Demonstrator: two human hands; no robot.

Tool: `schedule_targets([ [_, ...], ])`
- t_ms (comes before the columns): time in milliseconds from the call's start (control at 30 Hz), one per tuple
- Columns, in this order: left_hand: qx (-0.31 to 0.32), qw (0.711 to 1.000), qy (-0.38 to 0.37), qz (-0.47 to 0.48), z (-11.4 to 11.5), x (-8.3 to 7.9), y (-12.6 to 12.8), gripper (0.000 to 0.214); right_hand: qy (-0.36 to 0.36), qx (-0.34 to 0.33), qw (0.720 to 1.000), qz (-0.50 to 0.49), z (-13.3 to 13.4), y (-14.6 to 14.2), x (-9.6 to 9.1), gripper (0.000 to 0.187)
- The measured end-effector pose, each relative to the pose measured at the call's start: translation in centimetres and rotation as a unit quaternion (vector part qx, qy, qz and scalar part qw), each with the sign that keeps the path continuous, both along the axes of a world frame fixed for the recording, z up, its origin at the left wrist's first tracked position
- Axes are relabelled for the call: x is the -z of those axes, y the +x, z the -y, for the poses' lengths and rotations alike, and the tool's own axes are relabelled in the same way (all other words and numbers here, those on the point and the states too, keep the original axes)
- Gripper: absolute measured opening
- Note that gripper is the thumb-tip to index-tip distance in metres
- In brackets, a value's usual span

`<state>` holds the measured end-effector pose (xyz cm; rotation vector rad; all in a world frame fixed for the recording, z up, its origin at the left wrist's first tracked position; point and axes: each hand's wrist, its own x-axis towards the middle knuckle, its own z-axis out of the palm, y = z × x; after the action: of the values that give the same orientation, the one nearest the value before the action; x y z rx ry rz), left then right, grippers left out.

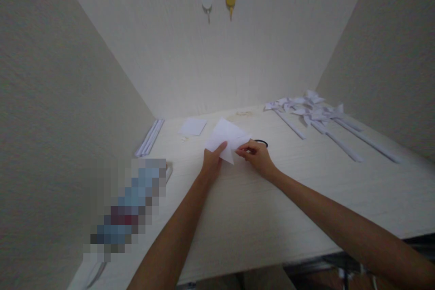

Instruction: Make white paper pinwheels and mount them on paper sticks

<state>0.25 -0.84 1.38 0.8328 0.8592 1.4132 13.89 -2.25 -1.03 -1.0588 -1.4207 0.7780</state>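
Folded paper (227, 138) is gripped by left hand (211, 165) and right hand (258, 157) fingers (242, 151), black loop (262, 142) just behind.

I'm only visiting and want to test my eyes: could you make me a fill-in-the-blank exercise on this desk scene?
The left hand and right hand both hold a sheet of paper coloured ___.
Beside the white hook on the wall, the second hook is coloured ___.
The paper pinwheels lie at the far ___ corner of the desk.
Missing words: white; yellow; right.
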Motion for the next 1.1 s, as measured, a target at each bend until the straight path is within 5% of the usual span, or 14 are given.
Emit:
schedule_targets([
  [500,0.016,0.999,0.009,-0.048,-0.13,0.52,0.14,0.036,-0.076,0.023,0.995,-0.063,-0.40,0.06,0.08,0.026],
  [1100,0.042,0.993,0.039,-0.105,-0.36,1.03,0.09,0.036,-0.036,0.053,0.998,-0.017,-0.74,0.32,0.30,0.020],
])
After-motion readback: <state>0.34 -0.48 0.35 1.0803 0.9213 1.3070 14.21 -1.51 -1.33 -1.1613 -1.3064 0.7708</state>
